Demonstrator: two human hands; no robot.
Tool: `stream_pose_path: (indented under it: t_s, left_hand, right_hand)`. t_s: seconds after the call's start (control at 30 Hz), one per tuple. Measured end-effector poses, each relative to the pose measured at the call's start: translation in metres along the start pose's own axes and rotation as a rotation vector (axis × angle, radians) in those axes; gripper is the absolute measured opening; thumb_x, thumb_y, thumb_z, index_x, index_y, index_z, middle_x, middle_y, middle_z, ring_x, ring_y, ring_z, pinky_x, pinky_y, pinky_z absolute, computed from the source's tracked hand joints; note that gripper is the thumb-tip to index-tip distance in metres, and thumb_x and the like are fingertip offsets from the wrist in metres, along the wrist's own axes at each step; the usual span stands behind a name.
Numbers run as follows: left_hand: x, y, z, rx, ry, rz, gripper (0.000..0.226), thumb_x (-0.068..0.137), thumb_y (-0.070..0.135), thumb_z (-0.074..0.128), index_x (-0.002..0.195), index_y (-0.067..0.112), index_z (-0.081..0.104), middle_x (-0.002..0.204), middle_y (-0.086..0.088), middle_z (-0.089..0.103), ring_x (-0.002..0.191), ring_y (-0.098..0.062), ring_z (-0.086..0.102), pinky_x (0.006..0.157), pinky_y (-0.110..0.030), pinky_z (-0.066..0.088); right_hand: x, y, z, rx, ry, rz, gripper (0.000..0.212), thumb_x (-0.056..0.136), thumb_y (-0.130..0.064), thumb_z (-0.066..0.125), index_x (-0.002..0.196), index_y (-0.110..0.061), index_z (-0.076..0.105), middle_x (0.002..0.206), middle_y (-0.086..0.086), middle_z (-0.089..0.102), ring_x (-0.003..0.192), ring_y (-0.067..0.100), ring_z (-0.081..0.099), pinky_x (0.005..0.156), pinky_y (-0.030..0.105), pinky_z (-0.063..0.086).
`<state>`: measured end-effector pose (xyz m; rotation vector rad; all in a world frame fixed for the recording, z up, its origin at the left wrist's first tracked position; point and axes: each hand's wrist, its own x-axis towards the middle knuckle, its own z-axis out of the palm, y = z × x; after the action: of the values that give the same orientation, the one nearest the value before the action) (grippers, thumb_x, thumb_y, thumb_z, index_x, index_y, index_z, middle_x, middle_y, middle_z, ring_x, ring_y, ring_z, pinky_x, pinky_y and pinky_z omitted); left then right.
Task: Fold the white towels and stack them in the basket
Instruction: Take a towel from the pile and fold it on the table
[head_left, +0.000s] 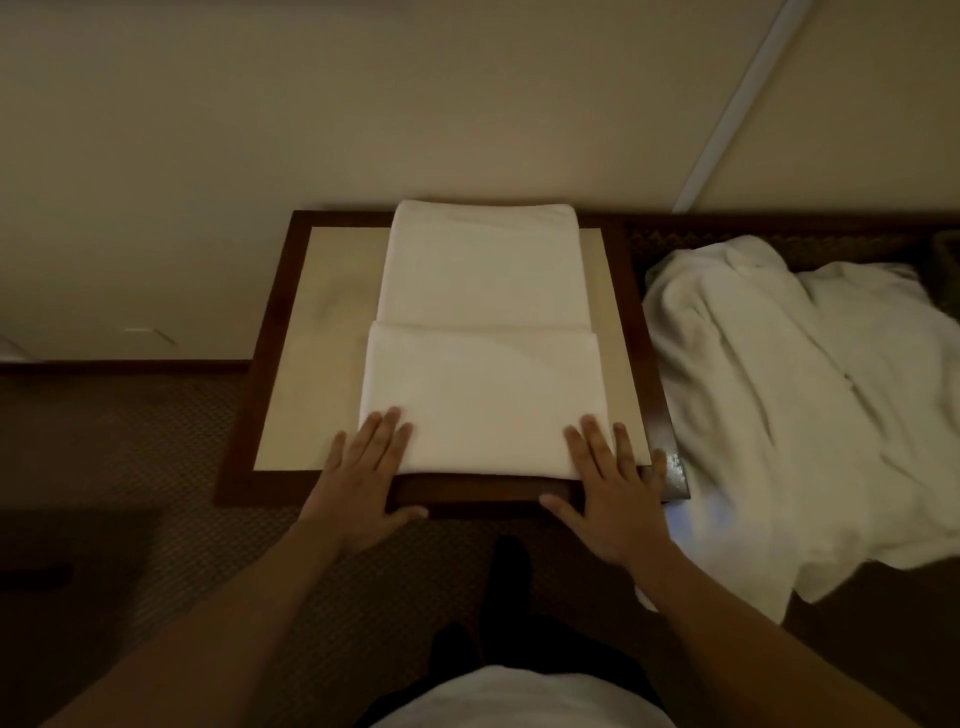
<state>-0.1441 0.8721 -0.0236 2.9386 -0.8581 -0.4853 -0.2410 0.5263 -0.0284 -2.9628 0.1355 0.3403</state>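
Dark-framed table (244, 447) (dim room, carpeted)

My flat palms cover the near corners of the folded white cotton towel (483, 395). The crumpled white towel heap (810, 415) runs off the right edge, hiding the dark woven shape (948, 254) behind it.
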Motion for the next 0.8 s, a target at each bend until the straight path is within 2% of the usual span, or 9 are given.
stream_pose_path:
  t_s: [0.07,0.13,0.23,0.33,0.4,0.5,0.63,0.7,0.8]
  left_hand:
    - [-0.009,-0.004,0.007,0.037,0.031,0.014,0.114,0.085,0.065,0.062,0.160,0.025,-0.013,0.166,0.001,-0.024,0.155,-0.023,-0.015,0.124,-0.054,0.007]
    - [-0.022,-0.008,0.014,0.051,0.111,0.032,0.110,0.079,0.034,0.081,0.162,0.022,0.009,0.170,-0.005,0.002,0.154,-0.026,0.015,0.119,-0.051,0.026]
    - [-0.036,-0.014,0.016,0.005,0.223,0.117,0.100,0.063,0.009,0.089,0.151,0.014,0.041,0.158,-0.011,0.038,0.137,-0.032,0.048,0.106,-0.050,0.044]
    - [-0.044,-0.021,0.011,-0.059,0.297,0.149,0.086,0.057,-0.002,0.089,0.136,0.009,0.058,0.143,-0.013,0.057,0.122,-0.034,0.061,0.098,-0.054,0.052]
    - [-0.049,-0.027,0.006,-0.210,0.316,0.105,0.069,0.069,-0.001,0.082,0.133,0.012,0.061,0.136,-0.011,0.063,0.119,-0.032,0.062,0.099,-0.058,0.052]
    - [-0.065,-0.030,-0.011,-0.412,0.331,0.069,0.049,0.085,0.013,0.066,0.134,0.016,0.062,0.130,-0.004,0.065,0.119,-0.021,0.061,0.102,-0.051,0.051]
    - [-0.088,-0.019,-0.044,-0.727,0.464,-0.063,0.048,0.090,0.007,0.072,0.127,0.036,0.059,0.116,0.031,0.063,0.107,0.011,0.060,0.096,-0.023,0.053]
    - [-0.091,-0.014,-0.060,-0.861,0.504,-0.153,0.047,0.092,0.015,0.070,0.123,0.047,0.054,0.109,0.034,0.064,0.105,0.006,0.062,0.089,-0.017,0.053]
    - [-0.081,-0.011,-0.078,-0.936,0.593,-0.205,0.037,0.097,0.024,0.064,0.129,0.037,0.054,0.119,0.010,0.063,0.114,-0.011,0.059,0.093,-0.032,0.052]
  right_hand:
    - [-0.008,0.000,0.002,-0.094,0.013,0.009,0.108,0.082,-0.067,0.066,0.162,-0.032,0.003,0.170,-0.004,-0.002,0.154,0.034,0.008,0.111,0.072,0.017]
    - [-0.019,-0.001,0.008,-0.113,0.089,0.017,0.105,0.068,-0.038,0.088,0.156,-0.023,0.033,0.163,0.003,0.031,0.142,0.036,0.038,0.102,0.070,0.034]
    - [-0.033,-0.003,0.012,-0.129,0.311,-0.047,0.073,0.066,-0.008,0.085,0.133,-0.020,0.057,0.143,0.004,0.056,0.125,0.033,0.055,0.093,0.061,0.041]
    - [-0.039,-0.007,0.002,-0.063,0.422,-0.053,0.056,0.064,-0.008,0.078,0.117,-0.022,0.065,0.122,-0.002,0.066,0.116,0.029,0.057,0.088,0.051,0.036]
    - [-0.045,-0.005,-0.003,0.070,0.434,-0.035,0.047,0.068,-0.015,0.069,0.114,-0.025,0.066,0.114,-0.006,0.067,0.116,0.027,0.057,0.086,0.048,0.034]
    - [-0.057,-0.003,-0.013,0.348,0.437,-0.026,0.042,0.075,-0.026,0.055,0.116,-0.029,0.066,0.116,-0.009,0.067,0.118,0.025,0.054,0.090,0.050,0.036]
    - [-0.071,-0.004,-0.045,0.720,0.414,-0.051,0.039,0.080,-0.039,0.065,0.118,-0.028,0.067,0.111,-0.009,0.069,0.102,0.017,0.066,0.088,0.048,0.054]
    - [-0.071,-0.006,-0.067,0.839,0.384,-0.031,0.033,0.086,-0.034,0.073,0.117,-0.024,0.067,0.107,-0.006,0.072,0.094,0.014,0.070,0.081,0.037,0.059]
    - [-0.066,-0.013,-0.095,0.935,0.431,-0.015,0.028,0.090,-0.009,0.073,0.116,-0.017,0.065,0.108,-0.008,0.069,0.098,-0.002,0.064,0.077,0.013,0.052]
